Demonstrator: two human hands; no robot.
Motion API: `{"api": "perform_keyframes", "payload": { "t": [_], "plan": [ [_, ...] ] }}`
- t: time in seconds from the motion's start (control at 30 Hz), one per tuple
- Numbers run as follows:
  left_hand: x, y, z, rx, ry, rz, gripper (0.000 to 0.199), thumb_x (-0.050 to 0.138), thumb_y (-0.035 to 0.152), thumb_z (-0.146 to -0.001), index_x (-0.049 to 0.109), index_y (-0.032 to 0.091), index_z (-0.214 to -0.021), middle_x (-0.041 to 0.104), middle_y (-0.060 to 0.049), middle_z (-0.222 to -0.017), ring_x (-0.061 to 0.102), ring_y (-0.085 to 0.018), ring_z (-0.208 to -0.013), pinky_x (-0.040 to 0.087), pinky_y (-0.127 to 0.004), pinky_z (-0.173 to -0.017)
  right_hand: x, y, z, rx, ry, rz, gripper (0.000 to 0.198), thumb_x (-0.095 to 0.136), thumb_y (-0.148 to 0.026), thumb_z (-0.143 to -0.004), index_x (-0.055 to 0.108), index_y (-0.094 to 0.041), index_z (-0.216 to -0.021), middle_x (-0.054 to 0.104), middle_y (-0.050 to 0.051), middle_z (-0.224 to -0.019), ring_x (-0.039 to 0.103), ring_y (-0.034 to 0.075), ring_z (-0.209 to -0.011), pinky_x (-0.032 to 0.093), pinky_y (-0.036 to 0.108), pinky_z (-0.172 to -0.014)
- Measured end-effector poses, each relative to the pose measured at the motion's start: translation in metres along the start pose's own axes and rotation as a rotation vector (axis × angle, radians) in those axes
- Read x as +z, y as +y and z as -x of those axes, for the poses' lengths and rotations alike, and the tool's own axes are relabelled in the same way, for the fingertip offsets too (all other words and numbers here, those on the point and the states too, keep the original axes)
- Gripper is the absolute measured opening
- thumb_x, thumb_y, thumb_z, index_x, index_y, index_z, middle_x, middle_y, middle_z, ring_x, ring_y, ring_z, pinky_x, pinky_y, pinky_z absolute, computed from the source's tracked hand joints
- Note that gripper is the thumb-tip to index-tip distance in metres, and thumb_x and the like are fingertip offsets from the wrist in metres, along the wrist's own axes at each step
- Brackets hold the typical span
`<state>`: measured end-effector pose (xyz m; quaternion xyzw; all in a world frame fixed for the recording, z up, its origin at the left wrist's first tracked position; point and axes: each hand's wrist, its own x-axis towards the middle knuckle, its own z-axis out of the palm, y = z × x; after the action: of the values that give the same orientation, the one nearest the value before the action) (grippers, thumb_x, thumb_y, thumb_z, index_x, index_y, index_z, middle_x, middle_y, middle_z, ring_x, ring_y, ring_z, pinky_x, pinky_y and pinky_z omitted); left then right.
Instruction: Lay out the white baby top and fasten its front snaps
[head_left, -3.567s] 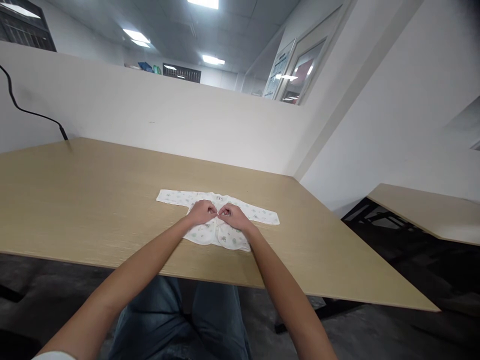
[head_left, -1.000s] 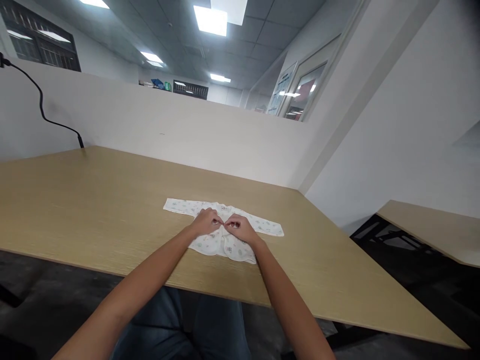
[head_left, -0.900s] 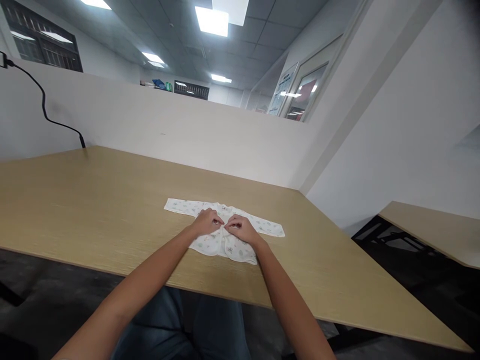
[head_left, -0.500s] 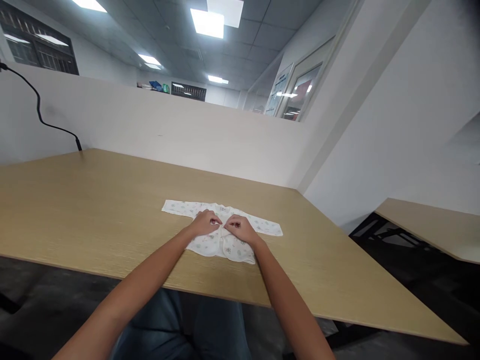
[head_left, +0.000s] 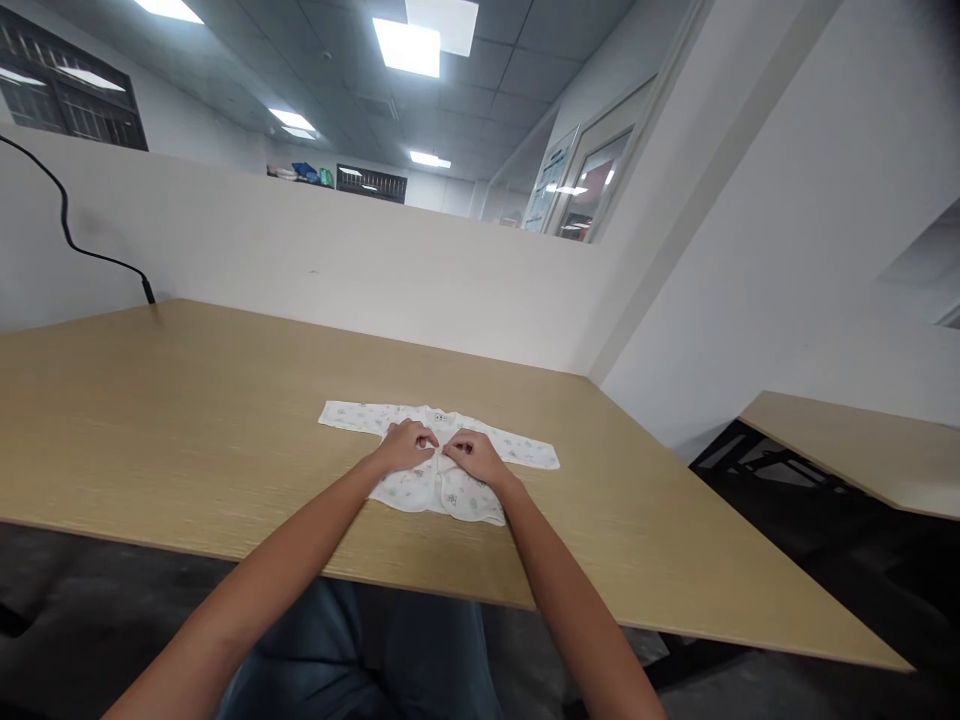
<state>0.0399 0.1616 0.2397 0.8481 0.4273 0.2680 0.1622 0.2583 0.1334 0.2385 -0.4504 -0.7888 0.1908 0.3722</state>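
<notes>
A small white baby shirt [head_left: 409, 492] with a faint print lies flat on the wooden table [head_left: 225, 400], sleeves spread to both sides and neckline away from me. My left hand [head_left: 407, 445] rests on the left half of its front, thumb and fingertips pinched at the edge of the front opening. From the other side, my right hand [head_left: 474, 455] pinches the right edge of the opening. The fingertips of both hands nearly meet at the middle of the chest. Any fastener between them is too small to make out. Below the hands the two front edges lie close together.
A low white partition [head_left: 375, 270] stands along the table's far edge. At the far left a black cable [head_left: 67, 220] runs down to the tabletop. A second table [head_left: 862, 450] stands to the right, beyond a gap.
The view has shifted slightly. My right fingertips have come a little closer to the left ones at the shirt's front opening. The shirt lies as before.
</notes>
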Motion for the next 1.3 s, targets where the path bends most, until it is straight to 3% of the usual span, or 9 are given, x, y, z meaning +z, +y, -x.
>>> {"api": "perform_keyframes", "payload": {
  "t": [1.3],
  "plan": [
    [0.0006, -0.0022, -0.0015, -0.014, -0.031, 0.013, 0.02, 0.067, 0.031, -0.081, 0.079, 0.03, -0.097, 0.07, -0.002, -0.09, 0.062, -0.025, -0.102, 0.043, -0.04, -0.095, -0.0005, -0.0037, 0.0003, -0.011, 0.01, 0.003, 0.016, 0.066, -0.026, -0.088, 0.079, -0.021, -0.079, 0.074, 0.005, -0.084, 0.064, 0.018, -0.077, 0.046, 0.03, -0.074]
  ]
}}
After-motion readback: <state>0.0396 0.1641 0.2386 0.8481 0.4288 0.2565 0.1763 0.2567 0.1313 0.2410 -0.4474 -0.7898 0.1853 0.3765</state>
